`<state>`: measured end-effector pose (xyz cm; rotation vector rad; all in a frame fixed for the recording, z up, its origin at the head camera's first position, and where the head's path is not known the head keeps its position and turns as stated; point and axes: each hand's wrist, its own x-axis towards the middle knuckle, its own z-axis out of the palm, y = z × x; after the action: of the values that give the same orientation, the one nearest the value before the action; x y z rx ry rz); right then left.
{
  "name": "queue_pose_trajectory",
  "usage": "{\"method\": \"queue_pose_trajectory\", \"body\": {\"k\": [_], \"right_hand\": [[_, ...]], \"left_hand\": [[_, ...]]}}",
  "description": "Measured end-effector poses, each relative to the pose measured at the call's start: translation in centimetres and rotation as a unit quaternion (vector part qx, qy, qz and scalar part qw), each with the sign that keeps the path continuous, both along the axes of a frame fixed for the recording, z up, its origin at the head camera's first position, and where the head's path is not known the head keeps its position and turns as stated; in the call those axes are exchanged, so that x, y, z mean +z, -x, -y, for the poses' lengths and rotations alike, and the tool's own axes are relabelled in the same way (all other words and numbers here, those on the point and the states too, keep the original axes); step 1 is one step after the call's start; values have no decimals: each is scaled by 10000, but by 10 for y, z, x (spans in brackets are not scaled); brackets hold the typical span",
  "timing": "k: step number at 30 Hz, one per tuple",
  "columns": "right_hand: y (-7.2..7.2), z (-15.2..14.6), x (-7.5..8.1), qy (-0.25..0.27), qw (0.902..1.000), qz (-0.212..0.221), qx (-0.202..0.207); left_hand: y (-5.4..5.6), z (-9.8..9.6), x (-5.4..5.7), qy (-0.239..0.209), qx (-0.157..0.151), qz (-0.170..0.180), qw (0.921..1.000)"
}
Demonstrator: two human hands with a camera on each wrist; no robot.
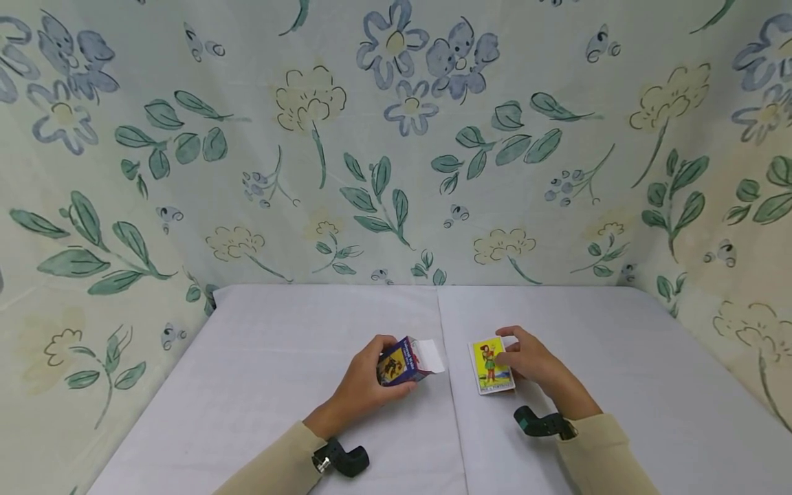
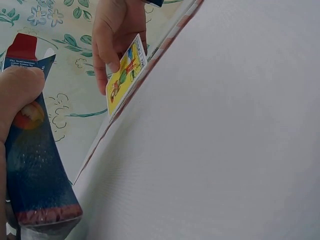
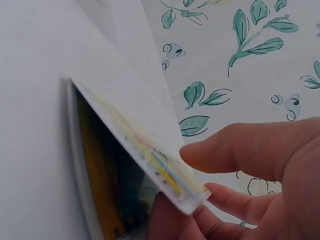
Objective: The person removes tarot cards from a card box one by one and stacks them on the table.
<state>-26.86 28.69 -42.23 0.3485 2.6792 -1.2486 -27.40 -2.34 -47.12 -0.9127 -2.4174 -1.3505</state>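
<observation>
My left hand [image 1: 365, 385] grips a dark blue card box [image 1: 396, 364] from its left side, and the box's white flap [image 1: 431, 356] stands open toward the right. Across the box [image 2: 37, 160] in the left wrist view lies my thumb [image 2: 20, 82]. To the right, my right hand [image 1: 537, 364] holds illustrated cards [image 1: 491, 364], the top one with a figure on yellow. In the right wrist view the upper cards [image 3: 145, 150] tilt up from a lower part [image 3: 75, 150], leaving a dark wedge between. Fingers reach beneath the raised edge; how many cards are lifted, I cannot tell.
A white cloth [image 1: 297, 330] covers the table, with a seam [image 1: 454, 419] running between the hands. Behind and at the sides hangs a floral curtain [image 1: 371, 172]. Each wrist wears a black camera mount, the left one [image 1: 346, 459] and the right one [image 1: 538, 423].
</observation>
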Motion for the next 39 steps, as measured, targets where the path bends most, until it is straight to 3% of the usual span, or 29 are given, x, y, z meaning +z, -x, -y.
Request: {"method": "queue_pose_trajectory", "body": {"k": [20, 39], "right_hand": [[1, 2, -7, -867, 9954, -414, -45], [-1, 5, -9, -1221, 9913, -489, -84]], "left_hand": [[-1, 1, 2, -7, 3, 163, 9999], [-2, 0, 4, 84, 13, 178, 9998]]}}
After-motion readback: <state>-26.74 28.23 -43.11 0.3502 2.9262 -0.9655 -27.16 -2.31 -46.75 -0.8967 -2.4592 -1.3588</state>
